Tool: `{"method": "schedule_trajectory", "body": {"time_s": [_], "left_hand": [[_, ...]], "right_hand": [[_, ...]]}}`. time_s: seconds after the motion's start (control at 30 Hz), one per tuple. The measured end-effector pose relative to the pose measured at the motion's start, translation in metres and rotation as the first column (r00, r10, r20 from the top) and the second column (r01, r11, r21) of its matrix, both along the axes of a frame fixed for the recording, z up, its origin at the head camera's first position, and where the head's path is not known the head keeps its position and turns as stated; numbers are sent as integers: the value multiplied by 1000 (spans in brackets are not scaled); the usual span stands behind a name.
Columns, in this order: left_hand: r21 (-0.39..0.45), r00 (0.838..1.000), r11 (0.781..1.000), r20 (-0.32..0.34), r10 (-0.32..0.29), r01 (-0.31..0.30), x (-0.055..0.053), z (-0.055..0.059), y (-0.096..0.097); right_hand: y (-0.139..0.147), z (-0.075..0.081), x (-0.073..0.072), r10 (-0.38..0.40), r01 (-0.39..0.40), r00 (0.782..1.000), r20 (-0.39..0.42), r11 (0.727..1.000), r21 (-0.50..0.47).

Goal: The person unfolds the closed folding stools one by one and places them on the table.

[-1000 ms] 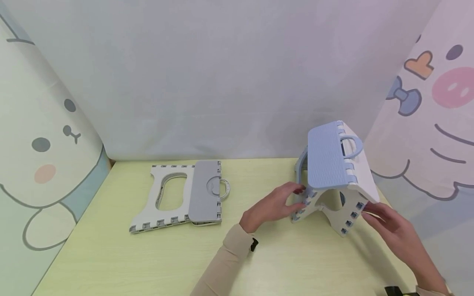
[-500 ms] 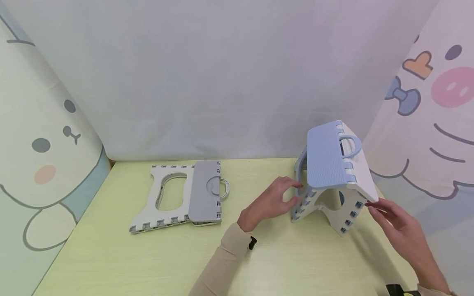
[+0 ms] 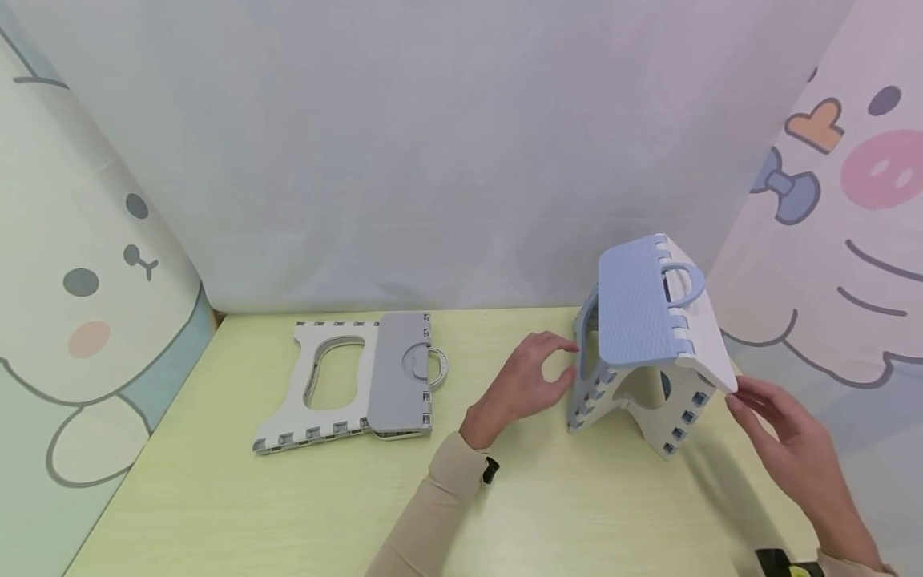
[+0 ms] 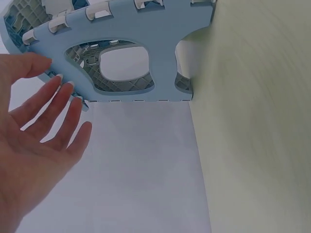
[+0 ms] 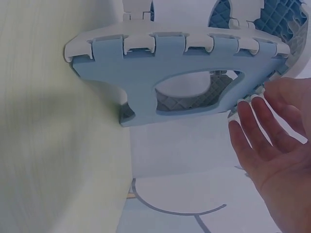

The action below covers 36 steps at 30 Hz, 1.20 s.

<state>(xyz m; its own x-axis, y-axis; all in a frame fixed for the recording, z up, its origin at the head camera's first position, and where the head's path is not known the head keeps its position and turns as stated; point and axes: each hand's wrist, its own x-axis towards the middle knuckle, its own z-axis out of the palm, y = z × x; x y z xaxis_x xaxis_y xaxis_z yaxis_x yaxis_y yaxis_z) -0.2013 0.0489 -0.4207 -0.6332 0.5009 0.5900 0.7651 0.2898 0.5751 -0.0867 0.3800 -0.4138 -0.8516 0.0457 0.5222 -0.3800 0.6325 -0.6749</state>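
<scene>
A blue-and-white folding step stool (image 3: pixel 636 308) stands partly unfolded on the right of the table, its two top panels sloping from a central ridge with a blue loop handle (image 3: pixel 695 287). My left hand (image 3: pixel 522 377) is beside its left side, thumb and fingers spread in a loose curve and holding nothing. In the left wrist view, the fingertips are close by the blue leg panel (image 4: pixel 165 53). My right hand (image 3: pixel 789 449) has its fingertips right at the lower corner of the white top panel. The right wrist view shows these relaxed fingers (image 5: pixel 265 131) by the panel's edge.
A grey-and-white folding stool (image 3: pixel 400 385) lies flat on the left of the pale yellow-green table (image 3: pixel 288 513), its ring handle (image 3: pixel 441 369) pointing right. A pale curtain (image 3: pixel 447 160) hangs behind, and cartoon-printed sheets (image 3: pixel 851 264) line both sides.
My left hand has drawn back from the stool's side and slightly up. The right hand has shifted right, from under the white panel to its corner. The stool has stayed in place.
</scene>
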Motion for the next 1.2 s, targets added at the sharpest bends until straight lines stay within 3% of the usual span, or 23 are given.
{"method": "schedule_trajectory", "body": {"time_s": [0.2, 0.57, 0.73, 0.97, 1.2], "left_hand": [[34, 999, 998, 0, 49, -49, 0, 4, 0], [145, 992, 983, -38, 120, -114, 0, 14, 2], [197, 987, 974, -92, 130, -110, 0, 18, 4], [247, 983, 966, -141, 116, -78, 2, 25, 7], [283, 983, 958, -154, 97, -50, 4, 30, 11]], "right_hand": [[1, 6, 0, 2, -2, 1000, -7, 1000, -9], [3, 13, -3, 86, -88, 992, -89, 996, -19], [3, 13, -6, 124, -131, 976, -178, 991, -30], [1, 22, -5, 84, -85, 983, -165, 996, -2], [-3, 27, -7, 99, -95, 971, -217, 995, 30]]}}
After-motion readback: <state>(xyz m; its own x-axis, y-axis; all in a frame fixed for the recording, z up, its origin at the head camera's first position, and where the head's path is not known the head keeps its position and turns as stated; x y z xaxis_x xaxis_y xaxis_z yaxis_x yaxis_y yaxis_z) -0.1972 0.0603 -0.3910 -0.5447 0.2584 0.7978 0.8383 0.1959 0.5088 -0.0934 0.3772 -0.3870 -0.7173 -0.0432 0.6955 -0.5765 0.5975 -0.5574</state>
